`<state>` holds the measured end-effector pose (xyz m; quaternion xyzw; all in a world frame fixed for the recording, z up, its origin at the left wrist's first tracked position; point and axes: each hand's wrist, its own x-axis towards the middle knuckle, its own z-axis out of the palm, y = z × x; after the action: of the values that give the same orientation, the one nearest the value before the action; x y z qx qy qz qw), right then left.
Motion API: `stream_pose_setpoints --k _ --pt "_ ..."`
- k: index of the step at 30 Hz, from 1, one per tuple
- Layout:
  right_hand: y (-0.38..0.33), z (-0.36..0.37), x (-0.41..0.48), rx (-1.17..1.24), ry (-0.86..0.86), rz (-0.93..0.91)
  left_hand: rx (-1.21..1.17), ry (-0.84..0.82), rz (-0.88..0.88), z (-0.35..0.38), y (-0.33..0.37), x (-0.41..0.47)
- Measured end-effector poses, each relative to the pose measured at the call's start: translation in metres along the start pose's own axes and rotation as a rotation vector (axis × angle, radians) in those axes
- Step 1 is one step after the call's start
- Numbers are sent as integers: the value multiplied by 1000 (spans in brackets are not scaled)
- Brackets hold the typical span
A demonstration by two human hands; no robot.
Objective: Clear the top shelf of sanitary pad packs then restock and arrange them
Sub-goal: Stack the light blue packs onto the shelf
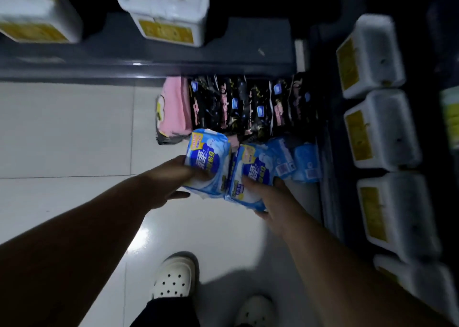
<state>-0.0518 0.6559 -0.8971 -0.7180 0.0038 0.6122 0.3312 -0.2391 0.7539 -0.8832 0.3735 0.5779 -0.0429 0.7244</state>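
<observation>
Nearby, black packs (250, 103), pink pack (173, 108) beyond blue packs (211, 152); white tubs (372, 53) right

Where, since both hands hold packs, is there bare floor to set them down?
Bare tile lies left of the pink pack, below the grey shelf base. Crowded rightward: black packs and blue packs run up to the right shelving.

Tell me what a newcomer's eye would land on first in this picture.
Brightest in the dim aisle are two packs held side by side at centre: the left hand grips the left blue pack and the right hand grips the right blue pack. Just beyond them lies a row of black packs with a pink pack at its left end. White clogs show near the bottom edge.
</observation>
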Motion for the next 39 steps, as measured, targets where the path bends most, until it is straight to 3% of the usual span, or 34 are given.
stream_pose_setpoints --k 8,17,20,28,39 --pt "-136 -11 -166 -82 -20 -179 3 -28 94 0 115 -174" --pt "-261 -43 -367 -382 -246 -286 -15 105 319 5 249 -355" --pt "-293 -56 -429 -364 -201 -340 48 62 410 19 294 -411" --pt "-358 -99 -583 -238 12 -563 95 55 685 76 398 -534" --pt "-397 -159 -757 336 253 -709 94 -138 917 141 500 -678"
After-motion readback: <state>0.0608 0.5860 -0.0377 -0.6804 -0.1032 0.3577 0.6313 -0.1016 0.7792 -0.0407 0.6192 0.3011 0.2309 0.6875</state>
